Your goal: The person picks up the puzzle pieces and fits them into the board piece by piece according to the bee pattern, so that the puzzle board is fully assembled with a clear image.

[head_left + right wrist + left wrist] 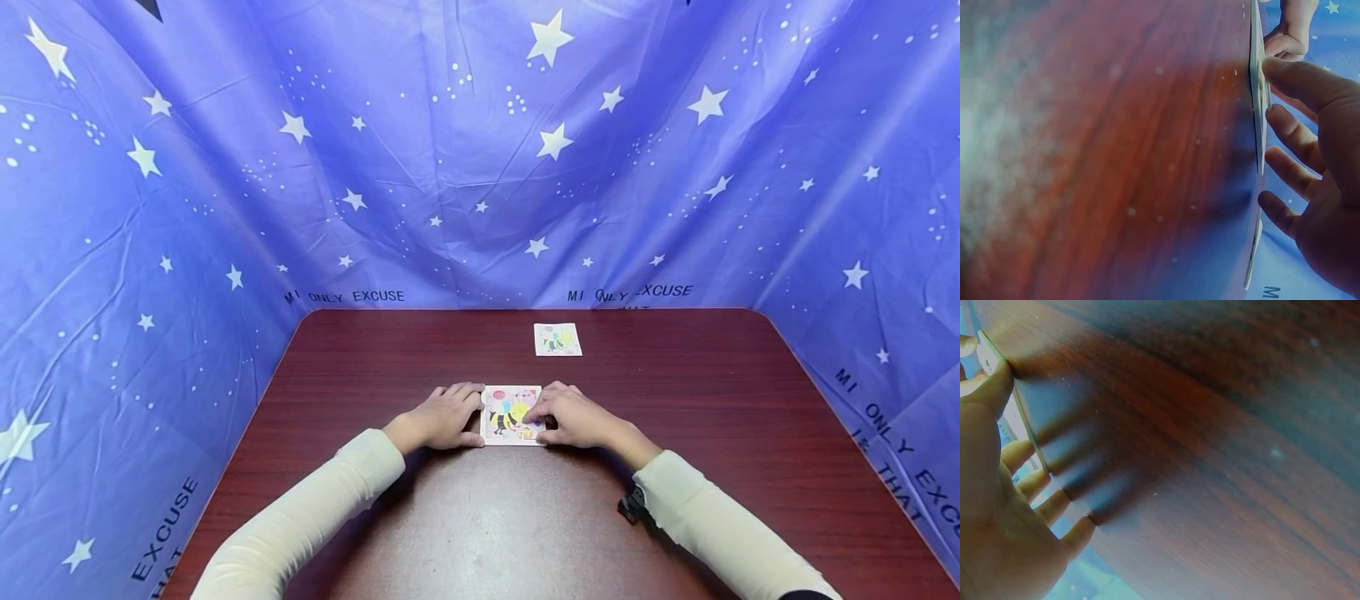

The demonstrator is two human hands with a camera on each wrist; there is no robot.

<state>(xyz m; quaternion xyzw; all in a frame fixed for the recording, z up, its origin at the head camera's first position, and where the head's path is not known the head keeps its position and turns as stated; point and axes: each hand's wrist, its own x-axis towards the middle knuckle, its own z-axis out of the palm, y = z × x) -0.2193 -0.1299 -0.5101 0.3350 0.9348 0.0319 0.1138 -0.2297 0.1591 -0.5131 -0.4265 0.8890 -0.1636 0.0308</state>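
A thin square board with a bee picture lies flat on the dark red table, between both hands. My left hand rests at its left edge, the thumb near the lower left corner and the fingers spread further up. In the left wrist view, the fingertips of the left hand touch the table and the board's edge. My right hand lies at the right edge, its index finger on the picture and its thumb near the lower right corner. The right wrist view shows the board edge-on beside the right hand.
A paler square sheet with a similar bee picture lies behind the board, slightly to the right. The table is bounded at the back and sides by a blue curtain with white stars. A dark strap shows by the right sleeve.
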